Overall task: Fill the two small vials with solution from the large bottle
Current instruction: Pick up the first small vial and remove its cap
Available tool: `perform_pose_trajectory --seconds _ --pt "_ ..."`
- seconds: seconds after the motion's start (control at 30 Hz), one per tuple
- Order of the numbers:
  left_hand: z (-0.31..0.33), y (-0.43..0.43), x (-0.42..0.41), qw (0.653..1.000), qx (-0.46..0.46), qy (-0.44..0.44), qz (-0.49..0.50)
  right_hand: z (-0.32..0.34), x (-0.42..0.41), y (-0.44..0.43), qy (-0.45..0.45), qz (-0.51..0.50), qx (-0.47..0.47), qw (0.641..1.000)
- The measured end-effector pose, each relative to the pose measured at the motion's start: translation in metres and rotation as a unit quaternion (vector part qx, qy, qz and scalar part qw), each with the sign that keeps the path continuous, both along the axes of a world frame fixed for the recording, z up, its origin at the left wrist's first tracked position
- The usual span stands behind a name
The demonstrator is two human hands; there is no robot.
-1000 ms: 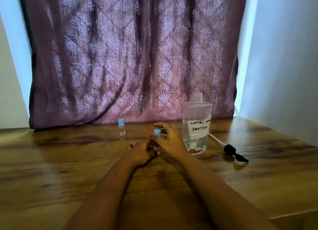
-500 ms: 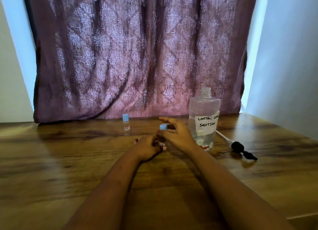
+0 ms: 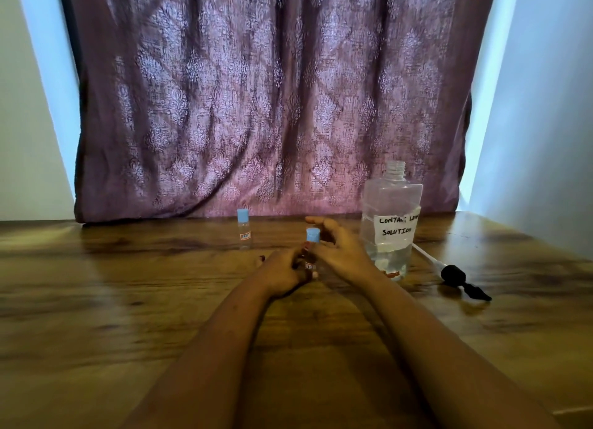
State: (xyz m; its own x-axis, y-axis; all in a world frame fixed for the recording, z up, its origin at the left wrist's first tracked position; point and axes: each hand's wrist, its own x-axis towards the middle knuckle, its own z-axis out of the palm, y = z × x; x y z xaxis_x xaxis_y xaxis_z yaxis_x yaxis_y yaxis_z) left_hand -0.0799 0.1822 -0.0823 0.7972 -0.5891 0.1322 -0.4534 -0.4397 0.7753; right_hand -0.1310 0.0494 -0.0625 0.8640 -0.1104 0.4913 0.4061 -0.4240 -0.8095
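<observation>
Head view: near vial (image 3: pixel 310 261) position and grip

Left hand (image 3: pixel 285 269) grips the lower body of the near vial and holds it upright at table (image 3: pixel 128 300) centre. Right hand (image 3: pixel 341 252) curves loosely around its blue cap (image 3: pixel 313 235); I cannot tell whether it touches. Far vial (image 3: pixel 244 231) stands capped, behind and to the left. Bottle (image 3: pixel 390 223) stands uncapped just right of the right hand. Dropper (image 3: pixel 455 276) lies beside the bottle.

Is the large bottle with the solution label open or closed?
Open. The large bottle shows bare neck threads with no cap, and a black dropper lies on the table beside it.
</observation>
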Motion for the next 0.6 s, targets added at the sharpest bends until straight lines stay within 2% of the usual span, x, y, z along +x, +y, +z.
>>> perform_pose_trajectory --seconds 0.13,0.23,0.4,0.53,0.6 --pt "-0.003 0.000 0.004 1.000 0.004 0.000 0.001 -0.001 0.004 -0.002 -0.040 -0.055 -0.058 0.996" --pt "-0.003 0.001 0.006 1.000 0.010 0.005 0.004 -0.001 0.006 -0.004 -0.035 -0.034 -0.073 0.996" --pt "-0.001 0.001 0.005 1.000 0.013 0.015 0.003 0.001 0.004 -0.003 0.002 0.018 0.001 1.000" --pt "-0.009 0.000 0.013 1.000 0.010 0.009 0.015 -0.001 0.007 -0.002 -0.043 -0.048 -0.094 0.993" --pt "-0.017 -0.001 0.024 1.000 0.009 0.009 0.011 -0.001 0.008 -0.002 -0.055 -0.050 -0.093 0.993"
